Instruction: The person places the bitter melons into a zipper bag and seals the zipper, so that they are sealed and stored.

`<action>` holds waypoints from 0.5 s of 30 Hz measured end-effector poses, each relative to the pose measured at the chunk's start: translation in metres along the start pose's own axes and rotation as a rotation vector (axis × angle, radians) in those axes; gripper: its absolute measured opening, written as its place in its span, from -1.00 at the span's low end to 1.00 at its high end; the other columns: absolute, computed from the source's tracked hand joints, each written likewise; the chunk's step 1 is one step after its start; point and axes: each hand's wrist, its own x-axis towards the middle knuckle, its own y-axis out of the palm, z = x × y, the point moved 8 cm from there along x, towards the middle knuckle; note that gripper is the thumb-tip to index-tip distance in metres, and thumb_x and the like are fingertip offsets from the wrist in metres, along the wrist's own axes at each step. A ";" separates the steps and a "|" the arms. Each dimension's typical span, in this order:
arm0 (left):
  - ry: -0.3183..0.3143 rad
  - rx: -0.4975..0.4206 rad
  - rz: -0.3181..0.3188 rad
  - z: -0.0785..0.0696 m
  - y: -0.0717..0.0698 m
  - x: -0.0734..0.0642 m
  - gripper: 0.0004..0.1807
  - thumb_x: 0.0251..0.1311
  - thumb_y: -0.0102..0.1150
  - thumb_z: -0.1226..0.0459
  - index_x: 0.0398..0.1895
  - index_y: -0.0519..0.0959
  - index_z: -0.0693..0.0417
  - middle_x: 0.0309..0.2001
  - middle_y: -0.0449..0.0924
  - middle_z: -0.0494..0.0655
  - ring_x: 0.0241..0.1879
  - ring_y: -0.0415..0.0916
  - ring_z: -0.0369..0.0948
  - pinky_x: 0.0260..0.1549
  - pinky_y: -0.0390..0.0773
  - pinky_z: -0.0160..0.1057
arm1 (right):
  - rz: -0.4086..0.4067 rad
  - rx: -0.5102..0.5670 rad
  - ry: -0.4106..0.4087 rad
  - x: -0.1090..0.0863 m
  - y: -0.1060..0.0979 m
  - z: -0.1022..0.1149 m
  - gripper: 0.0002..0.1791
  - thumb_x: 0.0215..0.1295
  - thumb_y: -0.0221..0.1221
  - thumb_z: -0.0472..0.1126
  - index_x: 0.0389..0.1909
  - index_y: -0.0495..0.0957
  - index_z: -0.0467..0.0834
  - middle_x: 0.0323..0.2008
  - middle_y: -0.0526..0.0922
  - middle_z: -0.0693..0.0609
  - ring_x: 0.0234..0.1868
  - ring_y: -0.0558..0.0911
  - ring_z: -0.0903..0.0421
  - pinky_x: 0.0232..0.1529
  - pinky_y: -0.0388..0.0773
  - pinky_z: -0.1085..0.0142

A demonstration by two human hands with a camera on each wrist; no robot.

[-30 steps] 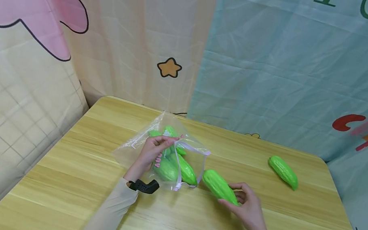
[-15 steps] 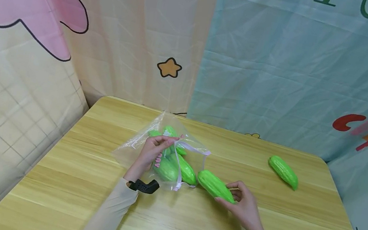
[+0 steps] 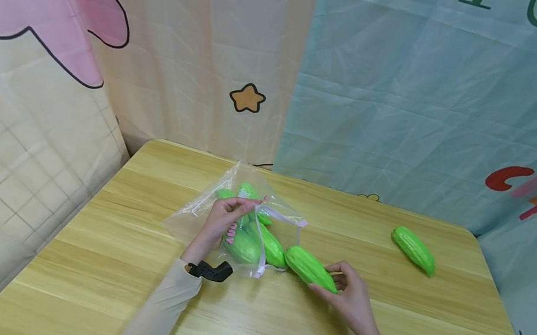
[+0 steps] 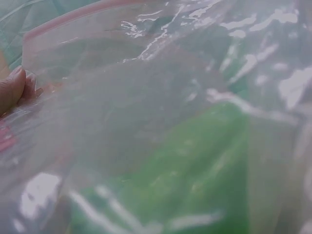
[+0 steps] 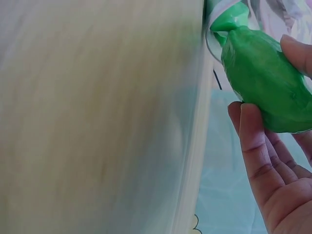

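My left hand (image 3: 219,220) pinches the upper edge of a clear zip bag (image 3: 192,218), and its mouth with a pale lilac strip gapes to the right. Inside lie several green bitter melons (image 3: 244,246), blurred behind the plastic in the left wrist view. My right hand (image 3: 354,304) grips another ridged bitter melon (image 3: 311,268) between thumb and fingers by its right end. The far tip of that bitter melon is at the bag's mouth, close to one in the bag; the right wrist view shows the held bitter melon (image 5: 268,80) overlapping the opening.
A loose bitter melon (image 3: 413,251) lies at the back right of the wooden table (image 3: 433,334). Printed cloth curtains (image 3: 400,95) hang behind the table and at its sides. Black wrist cameras (image 3: 211,270) sit on both wrists.
My right hand has moved left with the bitter melon, bringing its tip into the bag's mouth. The left hand and the loose bitter melon stay where they were.
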 end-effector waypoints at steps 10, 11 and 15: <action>0.010 0.005 0.013 0.002 -0.001 0.001 -0.90 0.23 0.22 0.29 -0.37 0.68 -0.10 -0.16 0.68 -0.18 -0.85 0.06 -0.39 -0.89 0.08 -0.46 | 0.008 -0.035 0.000 0.003 0.002 0.002 -0.51 -0.13 0.51 -0.06 -0.20 0.52 -0.13 -0.26 0.61 -0.02 -0.40 0.57 0.14 -0.43 0.51 0.33; 0.009 0.005 0.010 0.002 -0.001 0.001 -0.91 0.23 0.23 0.29 -0.37 0.68 -0.09 -0.15 0.68 -0.18 -0.84 0.06 -0.39 -0.89 0.08 -0.46 | 0.011 -0.036 0.000 0.003 0.002 0.002 -0.51 -0.12 0.50 -0.05 -0.20 0.52 -0.13 -0.25 0.61 -0.03 -0.40 0.57 0.15 -0.44 0.50 0.33; 0.015 0.004 0.005 0.002 -0.001 0.001 -0.92 0.22 0.23 0.29 -0.37 0.68 -0.08 -0.15 0.68 -0.15 -0.83 0.07 -0.39 -0.89 0.09 -0.47 | 0.027 -0.028 0.012 0.004 0.004 0.002 -0.52 -0.10 0.49 -0.05 -0.20 0.52 -0.12 -0.18 0.60 -0.02 -0.41 0.57 0.15 -0.46 0.50 0.33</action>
